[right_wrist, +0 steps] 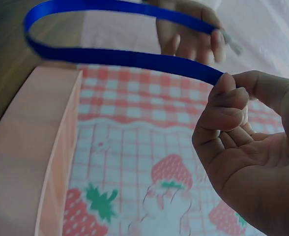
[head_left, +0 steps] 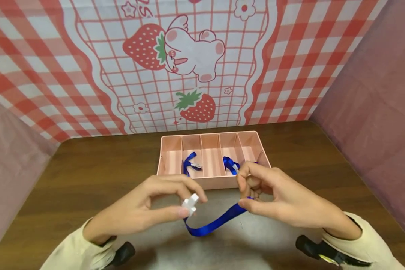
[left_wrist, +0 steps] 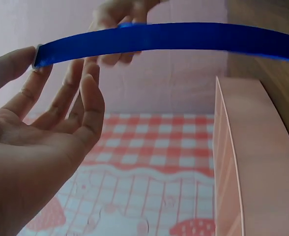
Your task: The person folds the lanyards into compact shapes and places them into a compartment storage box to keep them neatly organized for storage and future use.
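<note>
Between the two hands a blue ribbon strap hangs in a low curve. My left hand pinches the white clip at one end of it, thumb against fingers. At the strap's other end, my right hand pinches the ribbon between thumb and curled fingers. From the right wrist side, the strap shows as one long loop reaching across to the left hand. Both hands are in front of a pink divided tray, apart from its front wall.
Inside the tray, one compartment holds a folded blue strap with a small clip, and another holds a second blue strap. The tray stands on a dark wooden table. Behind it hangs a checked strawberry-print cloth; pink cloth walls the sides.
</note>
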Motion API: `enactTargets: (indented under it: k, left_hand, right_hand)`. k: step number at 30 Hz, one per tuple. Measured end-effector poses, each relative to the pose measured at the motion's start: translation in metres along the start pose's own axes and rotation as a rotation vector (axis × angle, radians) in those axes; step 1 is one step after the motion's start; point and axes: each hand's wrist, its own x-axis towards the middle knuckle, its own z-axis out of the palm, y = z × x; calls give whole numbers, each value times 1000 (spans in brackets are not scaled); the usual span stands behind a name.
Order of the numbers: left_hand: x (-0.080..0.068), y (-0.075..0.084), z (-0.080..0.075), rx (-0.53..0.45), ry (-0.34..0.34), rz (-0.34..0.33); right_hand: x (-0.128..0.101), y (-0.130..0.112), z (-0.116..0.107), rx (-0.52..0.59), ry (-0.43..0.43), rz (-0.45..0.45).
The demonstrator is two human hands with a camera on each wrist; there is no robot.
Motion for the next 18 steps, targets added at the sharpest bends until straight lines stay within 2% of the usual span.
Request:
enactTargets:
  k: [4,8,13,16,18]
  left_hand:
    - [14,-7,10,0,-10,-17]
    - [24,-17,15,25,-14,-22]
    - [29,-26,19,20,-44,1]
    - [29,-27,21,-6,-50,-13]
    - [29,-26,22,-8,-31,-32]
  right_hand:
    - [15,-6,6,4,-23,-40]
    - [21,-8,10,64,-15,-65]
    - [23,-7,14,108,0,-81]
    - [24,-6,14,104,-3,-87]
    - [23,-6,12,85,3,-83]
